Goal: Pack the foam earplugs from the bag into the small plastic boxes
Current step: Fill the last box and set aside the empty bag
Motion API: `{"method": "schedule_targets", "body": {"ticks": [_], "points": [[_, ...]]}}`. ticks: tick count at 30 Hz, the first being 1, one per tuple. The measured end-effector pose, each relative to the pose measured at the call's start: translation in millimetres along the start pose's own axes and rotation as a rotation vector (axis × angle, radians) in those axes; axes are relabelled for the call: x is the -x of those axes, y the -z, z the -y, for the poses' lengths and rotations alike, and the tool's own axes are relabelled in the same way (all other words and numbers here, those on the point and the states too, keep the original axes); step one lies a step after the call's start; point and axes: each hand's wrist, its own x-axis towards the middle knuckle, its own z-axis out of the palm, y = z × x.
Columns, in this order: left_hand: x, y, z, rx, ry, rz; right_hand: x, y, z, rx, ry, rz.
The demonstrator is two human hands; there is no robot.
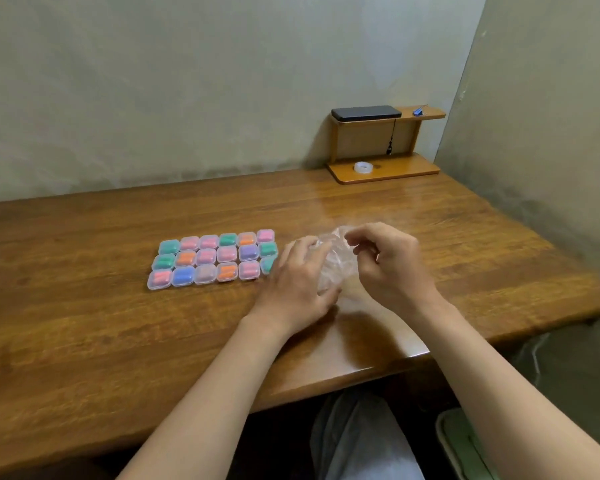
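Several small clear plastic boxes (212, 258) lie in three rows on the wooden desk (84, 306), each with coloured foam earplugs inside: pink, orange, green, blue, purple. Just right of them is a crumpled clear plastic bag (336, 261), held between both hands. My left hand (297, 282) grips the bag's left side, fingers curled around it, and covers part of the rightmost box. My right hand (388, 261) pinches the bag's upper right edge. No earplugs show through the bag.
A small wooden shelf (385, 168) stands at the desk's back right corner with a black case (366, 113) on top and a roll of clear tape (364, 167) on its base. Walls close in behind and on the right. The desk's front edge runs near my lap.
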Motion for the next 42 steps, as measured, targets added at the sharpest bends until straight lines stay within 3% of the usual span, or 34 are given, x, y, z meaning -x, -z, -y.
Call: {"method": "schedule_targets", "body": {"ticks": [4, 13, 20, 24, 27, 37, 42], "points": [[-18, -11, -15, -0.135, 0.078, 0.193, 14, 24, -20, 0.017, -0.04, -0.027], [-23, -32, -32, 0.024, 0.018, 0.092, 30, 40, -46, -0.007, -0.051, -0.039], [-33, -37, -91, 0.524, 0.078, -0.043, 44, 72, -61, 0.044, -0.095, -0.073], [-31, -38, -145, 0.878, 0.111, 0.04, 59, 118, -78, 0.109, -0.161, -0.155], [-24, -50, -185, 1.017, 0.09, 0.165, 81, 153, -97, 0.152, -0.221, -0.217], [13, -151, -249, 0.853, 0.091, 0.534, 207, 187, -176, 0.217, -0.556, -0.148], [32, -217, -230, 0.71, 0.232, 0.644, 282, 155, -229, 0.257, -0.853, 0.163]]}}
